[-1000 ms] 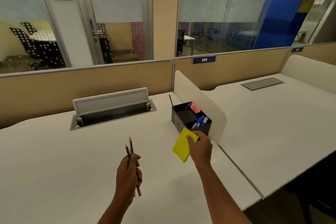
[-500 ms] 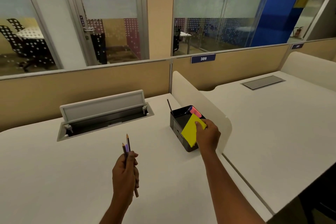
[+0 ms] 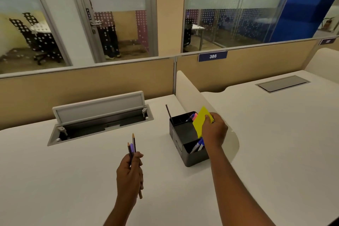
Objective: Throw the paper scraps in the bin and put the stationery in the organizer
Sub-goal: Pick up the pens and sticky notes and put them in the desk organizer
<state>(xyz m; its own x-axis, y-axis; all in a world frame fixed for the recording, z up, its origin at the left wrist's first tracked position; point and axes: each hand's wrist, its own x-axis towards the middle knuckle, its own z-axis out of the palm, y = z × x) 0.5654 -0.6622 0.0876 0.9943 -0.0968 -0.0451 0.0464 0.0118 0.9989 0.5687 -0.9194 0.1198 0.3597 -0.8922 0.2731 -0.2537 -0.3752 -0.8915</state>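
Note:
A black desk organizer (image 3: 178,136) stands on the white desk (image 3: 73,180) against the low divider. Blue pens (image 3: 197,146) lean in its near compartment; a pink item and another pen show in the far one. A thin dark pencil (image 3: 168,113) sticks up at its back left corner. My right hand (image 3: 213,130) grips a yellow sticky-note pad (image 3: 200,122), tilted on edge over the organizer's middle compartment. My left hand (image 3: 130,176) is closed around a few pencils (image 3: 132,146), tips up, left of the organizer. No bin or paper scraps are in view.
An open cable tray (image 3: 99,124) with its raised lid is sunk in the desk at the back left. A cream divider (image 3: 190,90) separates this desk from the neighbouring desk (image 3: 284,134), which has a closed flap (image 3: 282,83). Tan partitions and glass walls stand behind.
My right hand has carried the yellow pad up and forward from in front of the organizer to over its middle compartment. My left hand has held the pencils still.

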